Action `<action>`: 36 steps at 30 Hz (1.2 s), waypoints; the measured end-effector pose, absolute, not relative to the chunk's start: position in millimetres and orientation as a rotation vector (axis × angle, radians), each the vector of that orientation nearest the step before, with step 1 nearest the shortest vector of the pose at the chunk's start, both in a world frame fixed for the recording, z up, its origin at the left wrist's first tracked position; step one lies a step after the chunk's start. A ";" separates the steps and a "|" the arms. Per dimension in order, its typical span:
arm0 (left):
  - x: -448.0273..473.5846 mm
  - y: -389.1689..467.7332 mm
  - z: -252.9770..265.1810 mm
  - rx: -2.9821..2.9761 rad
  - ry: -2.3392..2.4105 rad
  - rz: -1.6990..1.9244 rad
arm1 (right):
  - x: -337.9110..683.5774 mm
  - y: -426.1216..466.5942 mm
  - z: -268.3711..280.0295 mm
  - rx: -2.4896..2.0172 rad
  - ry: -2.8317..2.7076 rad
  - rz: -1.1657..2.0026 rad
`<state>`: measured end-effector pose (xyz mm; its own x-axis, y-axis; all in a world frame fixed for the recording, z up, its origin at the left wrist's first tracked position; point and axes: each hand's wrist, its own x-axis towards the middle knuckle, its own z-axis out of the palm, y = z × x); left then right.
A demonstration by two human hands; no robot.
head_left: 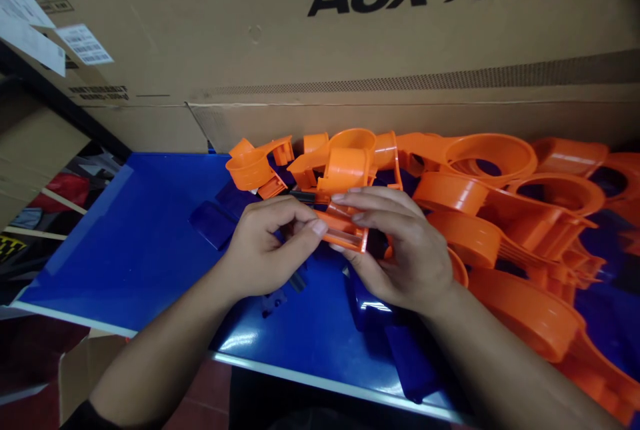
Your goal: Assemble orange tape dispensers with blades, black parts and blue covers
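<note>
Both of my hands are closed on an orange plastic tape dispenser (345,238) above the middle of the blue table. My left hand (270,243) pinches its left end between thumb and forefinger. From the right, my right hand (407,243) grips the frame-like end, with fingers over the top and the thumb beneath; the part under that palm is hidden. A short black bar (303,197) shows just behind the fingers. Dark blue plastic pieces (213,223) lie left of my left hand, and a blue curved cover (367,300) sits below my right hand.
Many orange tape dispenser bodies (490,157) are heaped along the back and right of the blue table (125,243). A large cardboard carton (200,30) stands behind them like a wall. The table's pale front edge (310,380) runs below my forearms. An open cardboard box (85,363) is at lower left.
</note>
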<state>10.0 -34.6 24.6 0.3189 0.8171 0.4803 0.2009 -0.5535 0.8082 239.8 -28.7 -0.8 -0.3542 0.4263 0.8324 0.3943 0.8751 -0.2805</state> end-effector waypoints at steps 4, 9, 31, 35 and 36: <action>6.4 -33.7 25.4 1.986 0.881 1.241 | 240.3 -27.4 0.0 -0.578 -1.980 0.031; 1.8 -31.2 26.9 2.013 0.852 1.280 | 240.6 -27.3 1.4 -0.580 -1.988 0.015; -6.3 -21.9 27.7 2.224 0.886 1.288 | 240.0 -26.7 1.8 -0.562 -1.948 -0.019; -7.6 -20.8 28.4 2.234 0.887 1.271 | 239.9 -27.6 2.3 -0.558 -1.940 -0.021; -7.8 -20.6 28.5 2.232 0.888 1.264 | 239.7 -27.8 2.5 -0.560 -1.940 -0.021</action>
